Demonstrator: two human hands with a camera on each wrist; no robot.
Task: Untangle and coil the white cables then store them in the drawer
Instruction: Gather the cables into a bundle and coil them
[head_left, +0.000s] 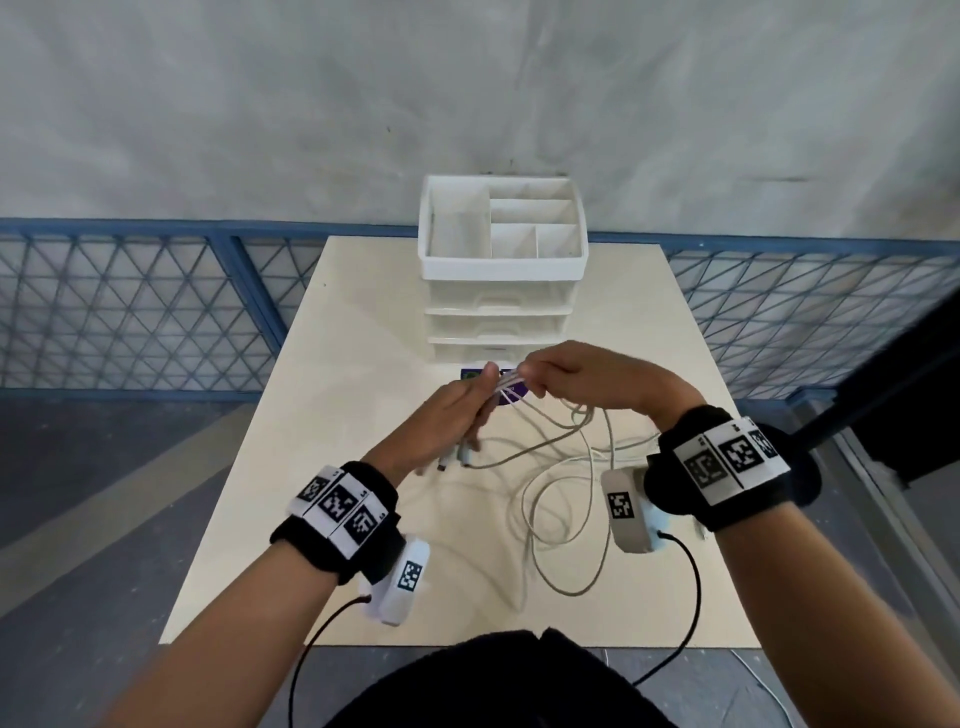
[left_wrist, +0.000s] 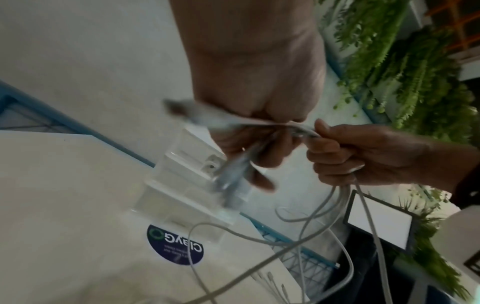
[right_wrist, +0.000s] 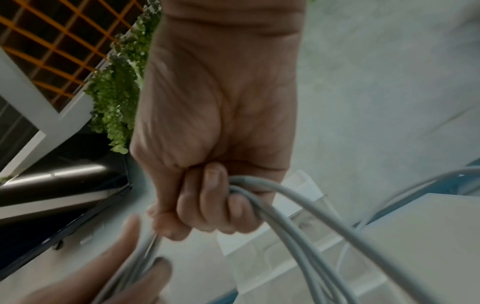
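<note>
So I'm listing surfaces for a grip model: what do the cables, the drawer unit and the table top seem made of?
White cables: flexible, smooth matte sheath, probably plastic or rubber; they bend into loose loops.
Drawer unit: glossy white plastic frame, see-through drawer fronts.
Table: pale cream board with an even satin finish, likely laminate, though the core is hidden.

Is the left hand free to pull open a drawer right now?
Probably not: the left hand and right hand both hold the white cables. The drawer unit stands just beyond, unobstructed.
</note>
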